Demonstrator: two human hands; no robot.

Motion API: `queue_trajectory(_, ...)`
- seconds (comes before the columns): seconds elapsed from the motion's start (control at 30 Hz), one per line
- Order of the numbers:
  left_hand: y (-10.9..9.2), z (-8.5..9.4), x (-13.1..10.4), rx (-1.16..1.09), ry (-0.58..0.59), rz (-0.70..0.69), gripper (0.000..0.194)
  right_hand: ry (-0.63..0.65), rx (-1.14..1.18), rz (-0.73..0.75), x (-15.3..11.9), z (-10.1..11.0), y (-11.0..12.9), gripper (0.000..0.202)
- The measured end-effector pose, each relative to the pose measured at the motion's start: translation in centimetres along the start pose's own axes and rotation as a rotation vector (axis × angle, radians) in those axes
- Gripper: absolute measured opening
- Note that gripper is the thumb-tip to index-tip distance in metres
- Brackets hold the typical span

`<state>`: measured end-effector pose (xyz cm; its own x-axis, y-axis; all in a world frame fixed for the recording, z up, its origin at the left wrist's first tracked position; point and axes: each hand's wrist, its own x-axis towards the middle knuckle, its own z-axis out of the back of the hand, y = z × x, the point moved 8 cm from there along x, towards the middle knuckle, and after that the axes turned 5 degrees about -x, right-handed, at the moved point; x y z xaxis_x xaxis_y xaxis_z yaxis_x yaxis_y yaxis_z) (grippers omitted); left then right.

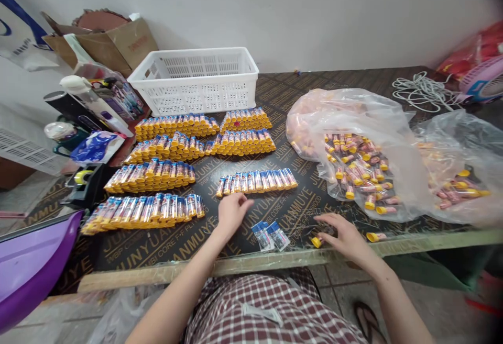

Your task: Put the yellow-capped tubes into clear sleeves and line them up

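Observation:
My left hand [234, 210] is just in front of a row of blue-and-yellow tubes [257, 181], its fingertips close to the tubes. What it holds, if anything, is hidden. My right hand [341, 233] is spread near the table's front edge, its fingers around a small yellow-capped tube [316, 241] lying on the table. Between my hands lie flat blue-and-clear wrappers [270, 236]. Another yellow-capped tube [376, 237] lies right of my right hand. Stacked wrapped tubes [147, 210] stand in rows at the left. An open plastic bag [408, 176] holds loose pink tubes with yellow caps.
A white basket [196, 92] stands at the back against the wall. Bottles [94, 98], a tape dispenser [87, 184] and a purple tray [43, 270] are at the left. A white cord [426, 91] and pink fan [483, 79] are at the back right.

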<state>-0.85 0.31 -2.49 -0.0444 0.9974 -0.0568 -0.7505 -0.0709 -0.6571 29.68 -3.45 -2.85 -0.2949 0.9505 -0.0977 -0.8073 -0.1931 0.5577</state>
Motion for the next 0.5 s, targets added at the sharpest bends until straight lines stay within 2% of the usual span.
queue_trajectory(0.07, 0.2, -2.7, -2.2, 0.027, 0.156, 0.004, 0.023, 0.166, -0.013, -0.059, -0.4, -0.5, -1.7, 0.027)
queue_trajectory(0.17, 0.3, -4.7, -4.3, 0.050, 0.190, 0.005, 0.017, 0.274, -0.042, -0.116, -0.5, -1.1, -2.6, 0.021)
queue_trajectory(0.3, 0.1, -5.1, -4.8, 0.020, 0.187, -0.006, 0.010, 0.287, -0.066, -0.089, 0.1, -1.9, -1.9, 0.013)
queue_trajectory(0.5, -0.1, -4.6, -4.9, -0.021, 0.180, -0.043, 0.004, 0.186, -0.235, -0.034, 0.7, -2.1, -0.7, 0.016)
